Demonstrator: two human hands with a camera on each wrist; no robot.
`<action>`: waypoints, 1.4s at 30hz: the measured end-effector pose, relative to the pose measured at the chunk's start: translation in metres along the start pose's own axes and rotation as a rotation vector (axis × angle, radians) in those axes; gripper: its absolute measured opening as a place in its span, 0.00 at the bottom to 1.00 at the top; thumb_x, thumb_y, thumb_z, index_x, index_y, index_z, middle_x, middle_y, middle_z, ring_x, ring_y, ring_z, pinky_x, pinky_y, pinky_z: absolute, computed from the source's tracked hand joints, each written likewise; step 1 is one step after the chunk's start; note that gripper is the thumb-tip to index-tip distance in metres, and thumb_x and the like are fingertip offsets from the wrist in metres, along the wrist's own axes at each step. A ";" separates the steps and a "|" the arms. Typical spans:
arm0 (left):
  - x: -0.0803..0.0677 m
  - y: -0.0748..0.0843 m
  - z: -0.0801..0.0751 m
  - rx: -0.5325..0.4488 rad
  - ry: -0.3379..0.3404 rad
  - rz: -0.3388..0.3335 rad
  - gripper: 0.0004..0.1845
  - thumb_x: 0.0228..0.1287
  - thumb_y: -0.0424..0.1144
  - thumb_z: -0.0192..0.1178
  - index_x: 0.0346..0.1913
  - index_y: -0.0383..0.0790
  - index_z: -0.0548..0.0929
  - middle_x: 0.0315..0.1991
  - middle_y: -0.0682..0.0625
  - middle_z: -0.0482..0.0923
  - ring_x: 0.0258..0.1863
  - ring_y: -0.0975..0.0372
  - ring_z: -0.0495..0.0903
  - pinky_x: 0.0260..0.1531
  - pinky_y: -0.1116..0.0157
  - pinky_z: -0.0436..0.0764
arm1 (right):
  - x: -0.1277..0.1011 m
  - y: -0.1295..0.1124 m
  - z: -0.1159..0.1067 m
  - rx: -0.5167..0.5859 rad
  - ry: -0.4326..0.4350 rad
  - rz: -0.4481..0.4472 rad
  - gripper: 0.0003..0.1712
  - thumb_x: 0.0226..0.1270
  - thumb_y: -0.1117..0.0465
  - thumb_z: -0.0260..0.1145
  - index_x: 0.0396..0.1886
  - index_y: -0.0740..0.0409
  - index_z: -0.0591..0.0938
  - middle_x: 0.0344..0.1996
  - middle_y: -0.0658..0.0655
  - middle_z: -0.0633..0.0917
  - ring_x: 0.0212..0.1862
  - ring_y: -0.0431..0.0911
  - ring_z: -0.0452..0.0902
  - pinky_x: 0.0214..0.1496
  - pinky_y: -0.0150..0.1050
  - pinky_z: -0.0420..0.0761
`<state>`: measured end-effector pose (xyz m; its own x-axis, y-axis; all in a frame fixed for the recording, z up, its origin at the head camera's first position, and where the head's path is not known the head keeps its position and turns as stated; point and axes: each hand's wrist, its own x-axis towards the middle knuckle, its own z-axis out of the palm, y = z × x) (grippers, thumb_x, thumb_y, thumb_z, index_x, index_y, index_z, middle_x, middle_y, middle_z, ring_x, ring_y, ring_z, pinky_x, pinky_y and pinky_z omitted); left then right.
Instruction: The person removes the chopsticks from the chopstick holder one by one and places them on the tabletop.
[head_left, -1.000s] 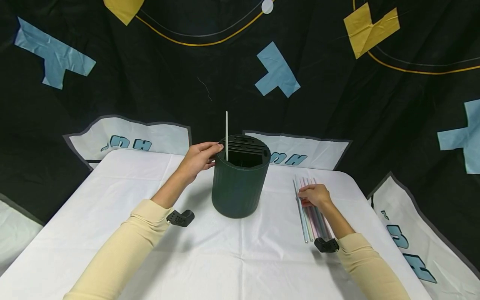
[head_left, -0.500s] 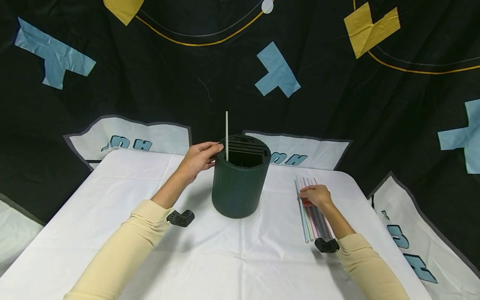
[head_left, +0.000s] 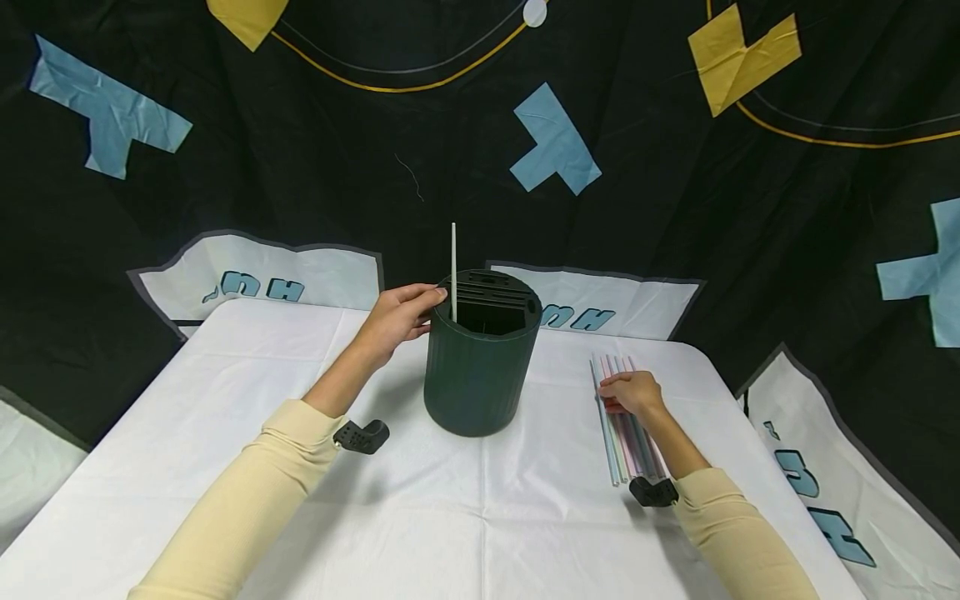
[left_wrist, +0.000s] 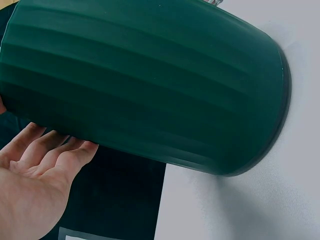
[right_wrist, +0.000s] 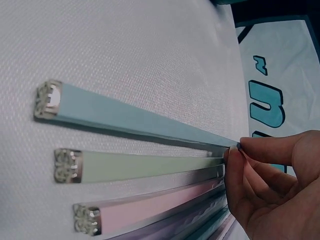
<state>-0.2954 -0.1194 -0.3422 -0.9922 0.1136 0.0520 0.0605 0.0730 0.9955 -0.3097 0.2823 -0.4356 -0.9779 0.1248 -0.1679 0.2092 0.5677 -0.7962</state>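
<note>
White-clothed bench point(head_left: 480, 517) before a dark patterned backdrop point(head_left: 300, 167); dark green holder point(head_left: 480, 367) at centre, one white stick point(head_left: 453, 271) upright at its far-left rim; left hand point(head_left: 397, 318) resting against holder's upper left wall, fingers fairly straight; right hand point(head_left: 630, 392) curled on the pastel sticks point(head_left: 618, 433) lying right of holder, fingertips point(right_wrist: 235, 155) pinching the blue stick point(right_wrist: 135, 120); nothing shifted since a second ago, likely a pause before lifting.
</note>
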 end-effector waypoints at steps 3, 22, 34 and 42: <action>0.000 0.000 0.000 0.002 0.001 0.002 0.25 0.73 0.49 0.59 0.65 0.37 0.78 0.60 0.40 0.80 0.58 0.52 0.82 0.62 0.53 0.81 | 0.000 0.000 0.000 -0.009 0.007 0.004 0.14 0.69 0.67 0.66 0.49 0.75 0.83 0.37 0.67 0.89 0.29 0.42 0.85 0.34 0.36 0.89; 0.000 0.001 0.001 -0.007 -0.010 0.005 0.25 0.74 0.49 0.59 0.65 0.36 0.78 0.61 0.40 0.80 0.59 0.51 0.82 0.62 0.53 0.80 | -0.001 -0.002 0.000 -0.011 -0.008 -0.001 0.16 0.68 0.67 0.66 0.50 0.75 0.83 0.36 0.65 0.89 0.29 0.42 0.85 0.35 0.37 0.89; -0.002 0.003 0.000 0.004 -0.013 0.004 0.26 0.74 0.49 0.59 0.66 0.36 0.77 0.63 0.39 0.79 0.61 0.49 0.81 0.63 0.53 0.79 | -0.001 -0.002 -0.001 -0.021 0.037 -0.009 0.14 0.68 0.67 0.66 0.47 0.75 0.83 0.35 0.66 0.88 0.26 0.40 0.84 0.31 0.33 0.87; -0.002 0.003 0.000 0.012 -0.009 0.001 0.26 0.74 0.50 0.59 0.65 0.36 0.78 0.62 0.39 0.79 0.60 0.49 0.81 0.63 0.53 0.79 | -0.007 -0.014 -0.011 -0.019 0.007 -0.038 0.16 0.72 0.64 0.64 0.51 0.74 0.82 0.40 0.65 0.87 0.32 0.44 0.85 0.39 0.36 0.89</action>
<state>-0.2933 -0.1196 -0.3393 -0.9911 0.1230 0.0517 0.0624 0.0845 0.9945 -0.3062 0.2826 -0.4174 -0.9851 0.1087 -0.1334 0.1719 0.5876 -0.7907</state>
